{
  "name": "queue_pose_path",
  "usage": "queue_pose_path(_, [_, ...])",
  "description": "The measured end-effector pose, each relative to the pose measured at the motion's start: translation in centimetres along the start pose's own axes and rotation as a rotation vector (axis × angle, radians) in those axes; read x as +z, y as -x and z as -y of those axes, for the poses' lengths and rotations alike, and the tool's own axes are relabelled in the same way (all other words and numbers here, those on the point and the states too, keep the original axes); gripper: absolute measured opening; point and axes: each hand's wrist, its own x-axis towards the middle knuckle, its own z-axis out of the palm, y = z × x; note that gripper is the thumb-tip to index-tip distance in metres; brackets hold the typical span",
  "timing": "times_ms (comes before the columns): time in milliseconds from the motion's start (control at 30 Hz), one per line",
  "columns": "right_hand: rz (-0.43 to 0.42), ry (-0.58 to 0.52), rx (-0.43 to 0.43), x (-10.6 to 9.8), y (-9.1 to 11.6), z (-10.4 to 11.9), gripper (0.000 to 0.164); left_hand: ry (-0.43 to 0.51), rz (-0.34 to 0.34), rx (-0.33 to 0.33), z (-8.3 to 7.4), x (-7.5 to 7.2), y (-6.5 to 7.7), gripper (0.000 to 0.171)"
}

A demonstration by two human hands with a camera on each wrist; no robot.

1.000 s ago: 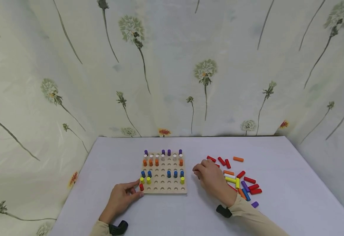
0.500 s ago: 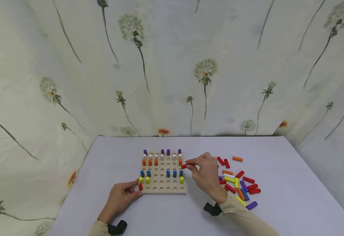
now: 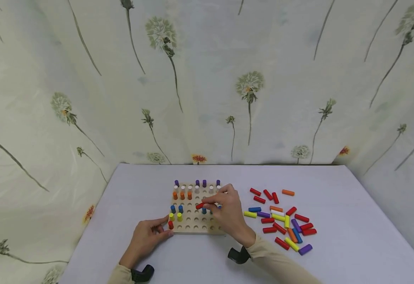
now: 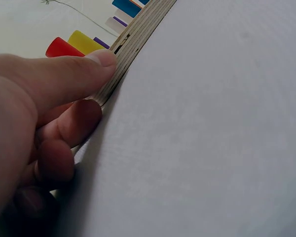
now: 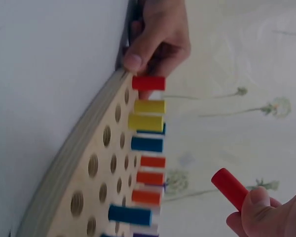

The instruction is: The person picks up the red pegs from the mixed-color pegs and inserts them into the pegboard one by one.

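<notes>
A wooden pegboard [image 3: 192, 223] lies on the table with several coloured pegs standing in its rows of holes. My left hand [image 3: 144, 239] grips its near left corner, thumb [image 4: 84, 74] along the front edge and fingers bent at the side. Right by that corner stands a red peg [image 3: 170, 225], with yellow pegs behind it. Over the board's middle, my right hand [image 3: 230, 216] pinches another red peg [image 5: 230, 188] between thumb and fingertips. That peg is tilted, its free end pointing left and above the holes. The hand hides the board's right part in the head view.
Loose pegs lie scattered right of the board, among them red pegs [image 3: 267, 220], a yellow peg [image 3: 250, 214], a purple peg [image 3: 305, 249] and an orange peg [image 3: 288, 192]. A flower-patterned cloth [image 3: 207, 79] hangs behind the white table [image 3: 157, 264].
My right hand has moved left from the loose pegs to over the board, bringing a red peg with it. The left hand has stayed at the board's corner.
</notes>
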Motion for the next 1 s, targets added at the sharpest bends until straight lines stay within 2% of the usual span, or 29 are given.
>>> queue_pose_path(333, [0.084, -0.013, -0.087, 3.6, 0.7, 2.2, 0.013, -0.017, -0.01, 0.048, 0.3, -0.1, 0.0, 0.05])
queue_pose_path(633, [0.202, 0.066, -0.068, 4.8, 1.1, 2.9, 0.008, -0.01, -0.011, 0.066, 0.3, -0.2, 0.0, 0.05])
queue_pose_path(867, [0.189, 0.142, -0.097, 5.9, 1.5, 2.6, 0.013, -0.015, -0.002, 0.035, 0.2, -0.2, -0.1, 0.05])
queue_pose_path(1000, [0.21, 0.192, -0.101, 6.6, 1.8, 2.7, 0.013, -0.017, -0.006, 0.033, 0.2, -0.2, -0.1, 0.049])
